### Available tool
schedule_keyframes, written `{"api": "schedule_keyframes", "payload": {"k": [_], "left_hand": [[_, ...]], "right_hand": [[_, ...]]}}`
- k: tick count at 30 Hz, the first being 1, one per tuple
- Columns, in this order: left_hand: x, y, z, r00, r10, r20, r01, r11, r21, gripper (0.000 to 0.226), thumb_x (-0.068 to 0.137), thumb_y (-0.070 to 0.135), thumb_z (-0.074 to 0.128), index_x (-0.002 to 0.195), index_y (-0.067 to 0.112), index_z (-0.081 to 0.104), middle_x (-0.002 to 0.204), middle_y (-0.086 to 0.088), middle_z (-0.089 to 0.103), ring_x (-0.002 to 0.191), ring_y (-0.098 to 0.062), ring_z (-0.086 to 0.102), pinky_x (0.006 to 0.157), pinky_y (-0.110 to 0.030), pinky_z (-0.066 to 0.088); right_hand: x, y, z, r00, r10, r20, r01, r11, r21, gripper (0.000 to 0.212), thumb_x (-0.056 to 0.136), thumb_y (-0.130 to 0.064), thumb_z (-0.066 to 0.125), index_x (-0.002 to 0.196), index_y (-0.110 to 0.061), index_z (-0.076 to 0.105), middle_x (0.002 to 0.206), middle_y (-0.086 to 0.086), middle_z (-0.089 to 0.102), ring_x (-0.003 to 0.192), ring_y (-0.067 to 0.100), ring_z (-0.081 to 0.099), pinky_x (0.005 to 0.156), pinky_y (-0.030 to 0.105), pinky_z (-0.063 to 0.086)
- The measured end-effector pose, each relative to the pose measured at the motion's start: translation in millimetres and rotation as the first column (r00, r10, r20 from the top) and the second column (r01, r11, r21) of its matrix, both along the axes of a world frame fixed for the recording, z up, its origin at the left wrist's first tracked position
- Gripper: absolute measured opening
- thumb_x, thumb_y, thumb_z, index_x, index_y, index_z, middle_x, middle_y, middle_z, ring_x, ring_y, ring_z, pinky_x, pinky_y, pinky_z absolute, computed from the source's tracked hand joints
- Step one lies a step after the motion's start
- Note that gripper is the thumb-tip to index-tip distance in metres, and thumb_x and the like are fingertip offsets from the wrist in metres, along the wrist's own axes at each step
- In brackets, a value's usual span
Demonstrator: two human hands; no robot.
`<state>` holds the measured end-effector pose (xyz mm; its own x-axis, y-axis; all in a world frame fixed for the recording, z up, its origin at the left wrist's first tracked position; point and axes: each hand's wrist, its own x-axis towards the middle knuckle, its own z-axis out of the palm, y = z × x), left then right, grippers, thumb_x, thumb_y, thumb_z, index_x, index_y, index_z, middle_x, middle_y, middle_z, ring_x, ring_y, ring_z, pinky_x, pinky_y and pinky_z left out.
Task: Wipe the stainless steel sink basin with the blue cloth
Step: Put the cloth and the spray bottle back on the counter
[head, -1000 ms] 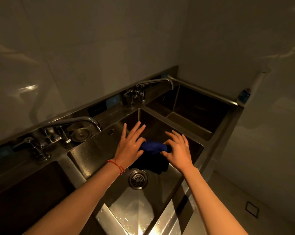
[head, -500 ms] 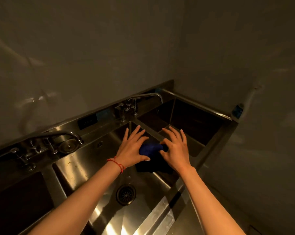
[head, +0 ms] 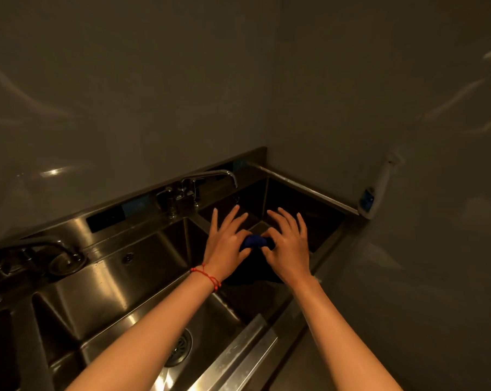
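Near frame centre, the blue cloth (head: 255, 241) is pinched between the left hand (head: 226, 241) and right hand (head: 288, 248) above the sink basin (head: 142, 266); wiping seemingly remains undone.

single head-worn wide-angle view, looking forward and down from above, close over the sink basin (head: 142, 280), forearms reaching in from the bottom edge, walls filling the upper half

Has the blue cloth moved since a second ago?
Yes. The blue cloth has moved from near the drain toward the divider by the right basin.
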<state>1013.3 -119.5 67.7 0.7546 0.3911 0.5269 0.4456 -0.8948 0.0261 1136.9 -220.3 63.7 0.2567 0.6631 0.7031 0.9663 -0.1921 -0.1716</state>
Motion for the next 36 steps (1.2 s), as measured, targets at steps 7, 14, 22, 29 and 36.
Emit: {"api": "schedule_keyframes", "payload": {"k": [7,14,22,29,36], "left_hand": [[55.4,1.5,5.2,0.985,-0.055,0.163,0.042,0.995,0.086,0.044,0.043,0.017,0.093,0.084,0.018,0.077,0.119,-0.011,0.067,0.125,-0.036,0.053,0.111,-0.059,0.015],[122.2,16.3,-1.0,0.960,-0.151,0.237,0.128,0.986,0.112,0.044,0.043,0.015,0.093,0.084,0.014,0.077,0.124,-0.014,0.065,0.130,-0.029,0.033,0.113,-0.053,0.004],[199.0,29.1,-3.7,0.938,-0.203,0.281,0.170,0.976,0.136,0.044,0.043,0.011,0.093,0.083,0.011,0.077,0.123,-0.017,0.064,0.129,-0.031,0.034,0.110,-0.055,0.006],[254.8,22.2,-3.5,0.944,-0.207,0.258,0.176,0.975,0.138,0.045,0.041,0.012,0.094,0.083,0.010,0.077,0.122,-0.016,0.065,0.128,-0.032,0.036,0.105,-0.066,0.019],[308.9,6.1,-5.5,0.952,-0.151,0.265,0.121,0.984,0.128,0.043,0.042,0.012,0.094,0.081,0.011,0.078,0.121,-0.017,0.065,0.128,-0.031,0.036,0.112,-0.054,0.003]], "right_hand": [[48.8,-3.3,11.3,0.997,-0.073,-0.020,0.073,0.997,-0.002,0.031,0.059,-0.010,0.082,0.087,-0.015,0.070,0.128,0.011,0.056,0.128,0.029,0.041,0.110,0.049,0.016],[112.6,-0.6,6.6,0.996,-0.078,-0.045,0.078,0.997,0.002,0.036,0.064,-0.013,0.081,0.098,-0.016,0.070,0.131,0.012,0.054,0.128,0.029,0.039,0.110,0.044,0.012],[185.2,-1.8,6.1,0.985,-0.126,-0.118,0.126,0.992,0.000,0.036,0.073,-0.031,0.065,0.104,-0.014,0.069,0.127,0.014,0.056,0.122,0.023,0.036,0.102,0.053,0.029],[241.4,-20.8,4.9,0.967,-0.131,-0.219,0.131,0.991,-0.014,0.050,0.079,-0.049,0.051,0.113,-0.015,0.065,0.131,0.012,0.052,0.122,0.027,0.042,0.105,0.041,0.019],[297.7,-34.3,10.2,0.949,-0.070,-0.307,0.093,0.994,0.062,0.066,0.088,-0.065,0.034,0.112,-0.013,0.065,0.123,0.011,0.057,0.115,0.028,0.050,0.102,0.026,0.019]]}}
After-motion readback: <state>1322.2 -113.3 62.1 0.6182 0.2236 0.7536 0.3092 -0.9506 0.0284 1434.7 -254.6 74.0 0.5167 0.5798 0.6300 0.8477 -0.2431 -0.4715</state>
